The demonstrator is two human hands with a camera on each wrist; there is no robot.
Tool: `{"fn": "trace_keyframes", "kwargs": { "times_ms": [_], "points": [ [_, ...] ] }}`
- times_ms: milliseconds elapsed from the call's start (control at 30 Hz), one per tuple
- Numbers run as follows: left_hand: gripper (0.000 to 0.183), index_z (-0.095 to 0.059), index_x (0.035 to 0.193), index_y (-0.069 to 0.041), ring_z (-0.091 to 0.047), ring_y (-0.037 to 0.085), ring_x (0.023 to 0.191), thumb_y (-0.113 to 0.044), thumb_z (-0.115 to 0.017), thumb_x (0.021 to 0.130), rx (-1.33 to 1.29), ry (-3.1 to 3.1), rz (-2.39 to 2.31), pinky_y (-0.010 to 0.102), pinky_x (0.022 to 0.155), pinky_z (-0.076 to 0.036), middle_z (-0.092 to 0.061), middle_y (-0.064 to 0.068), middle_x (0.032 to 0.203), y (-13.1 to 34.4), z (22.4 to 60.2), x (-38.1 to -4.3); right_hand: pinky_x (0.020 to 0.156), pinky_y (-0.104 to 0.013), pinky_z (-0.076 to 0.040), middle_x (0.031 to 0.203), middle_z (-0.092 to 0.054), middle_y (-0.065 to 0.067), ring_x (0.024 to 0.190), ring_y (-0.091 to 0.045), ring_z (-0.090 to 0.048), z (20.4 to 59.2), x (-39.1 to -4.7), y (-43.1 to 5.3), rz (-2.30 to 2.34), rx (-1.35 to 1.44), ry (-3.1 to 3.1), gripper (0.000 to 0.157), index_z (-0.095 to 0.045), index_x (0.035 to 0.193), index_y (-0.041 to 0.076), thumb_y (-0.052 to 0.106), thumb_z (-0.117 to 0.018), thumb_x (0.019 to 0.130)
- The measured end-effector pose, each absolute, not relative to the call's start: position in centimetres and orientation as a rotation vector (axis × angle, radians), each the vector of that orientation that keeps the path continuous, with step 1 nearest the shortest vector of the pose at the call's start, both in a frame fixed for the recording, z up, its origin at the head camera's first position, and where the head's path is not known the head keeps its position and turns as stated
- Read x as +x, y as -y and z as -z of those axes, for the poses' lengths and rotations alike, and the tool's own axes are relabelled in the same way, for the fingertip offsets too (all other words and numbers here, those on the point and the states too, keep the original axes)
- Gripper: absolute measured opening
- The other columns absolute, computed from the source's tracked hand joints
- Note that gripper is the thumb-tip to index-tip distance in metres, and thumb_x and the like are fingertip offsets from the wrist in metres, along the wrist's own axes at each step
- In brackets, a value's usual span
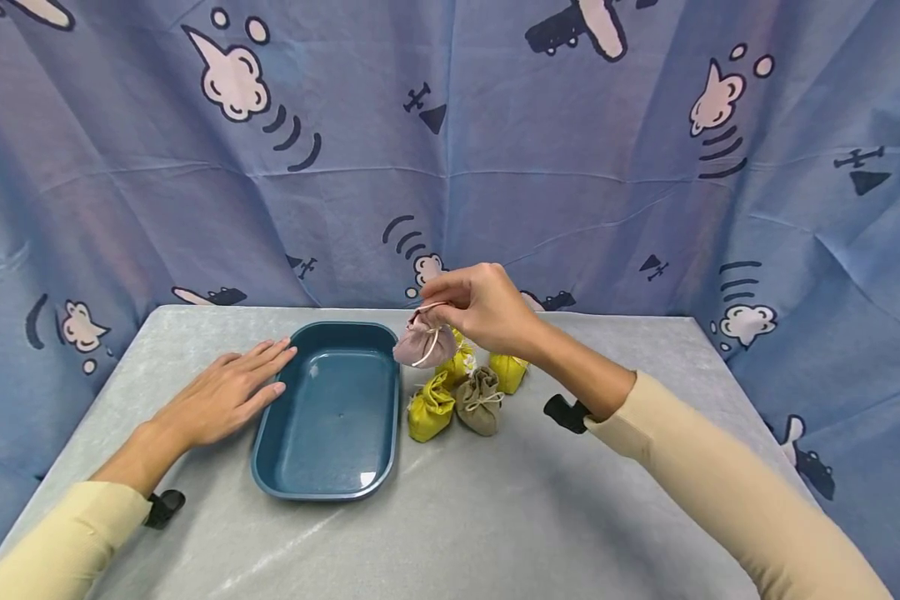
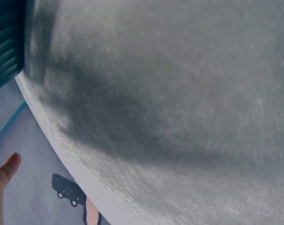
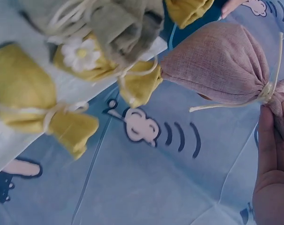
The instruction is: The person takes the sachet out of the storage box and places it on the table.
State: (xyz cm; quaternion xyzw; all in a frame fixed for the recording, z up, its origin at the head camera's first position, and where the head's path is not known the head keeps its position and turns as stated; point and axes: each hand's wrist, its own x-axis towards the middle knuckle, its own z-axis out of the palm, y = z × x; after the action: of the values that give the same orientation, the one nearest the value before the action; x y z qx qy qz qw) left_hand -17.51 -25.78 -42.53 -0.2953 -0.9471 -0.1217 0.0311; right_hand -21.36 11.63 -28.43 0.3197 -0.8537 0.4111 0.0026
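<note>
My right hand (image 1: 487, 310) pinches a small pinkish drawstring pouch (image 1: 424, 342) by its gathered neck, lifted beside the tray's right rim. In the right wrist view the pouch (image 3: 221, 65) looks full, its pale cord tied in a bow. A dark teal plastic tray (image 1: 330, 492) stands on the table with a bare bottom. My left hand (image 1: 228, 392) lies with straight fingers at the tray's left rim, fingertips touching it. Right of the tray stand a yellow pouch (image 1: 431, 408), a grey-green pouch (image 1: 480, 404), a yellow pouch with a white flower (image 1: 459, 362) and another yellow pouch (image 1: 507, 372).
A pale grey cloth covers the table (image 1: 570, 517). Behind it hangs a blue curtain (image 1: 360, 167) printed with planes and clouds. Black straps (image 1: 566, 413) sit at both wrists, below cream sleeves.
</note>
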Motion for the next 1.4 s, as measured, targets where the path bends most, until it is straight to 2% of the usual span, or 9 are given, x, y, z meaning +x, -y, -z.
{"fn": "trace_keyframes", "kwargs": {
  "times_ms": [400,1033,1400],
  "points": [
    [0.055,-0.038,0.154,-0.008,-0.031,0.039,0.144,-0.035,-0.046,0.106,-0.907,2.928,0.371,0.06,0.106,-0.031,-0.032,0.012,0.16,25.7,42.4,-17.5,0.074,-0.03,-0.058,0.095,-0.076,-0.011,0.086,-0.021,-0.074,27.1,-20.8,-16.2,-1.208,0.952,2.705,0.022,-0.074,0.108,-0.003,-0.008,-0.071,0.086],
    [0.056,-0.036,0.155,-0.009,-0.03,0.04,0.145,-0.036,-0.044,0.107,-0.903,2.931,0.375,0.061,0.107,-0.03,-0.031,0.012,0.16,25.7,42.5,-17.5,0.07,-0.019,-0.056,0.099,-0.076,-0.011,0.084,-0.016,-0.074,26.6,-18.7,-21.8,-1.147,0.867,2.729,0.024,-0.074,0.111,0.0,-0.003,-0.073,0.087],
    [0.056,-0.036,0.155,-0.009,-0.031,0.04,0.145,-0.035,-0.046,0.106,-0.893,2.936,0.373,0.06,0.107,-0.03,-0.031,0.013,0.16,25.7,42.6,-17.4,0.069,-0.02,-0.056,0.096,-0.076,-0.011,0.082,-0.014,-0.074,28.3,-18.4,-24.1,-1.194,0.799,2.797,0.027,-0.073,0.114,-0.001,-0.004,-0.073,0.087]
  ]
}}
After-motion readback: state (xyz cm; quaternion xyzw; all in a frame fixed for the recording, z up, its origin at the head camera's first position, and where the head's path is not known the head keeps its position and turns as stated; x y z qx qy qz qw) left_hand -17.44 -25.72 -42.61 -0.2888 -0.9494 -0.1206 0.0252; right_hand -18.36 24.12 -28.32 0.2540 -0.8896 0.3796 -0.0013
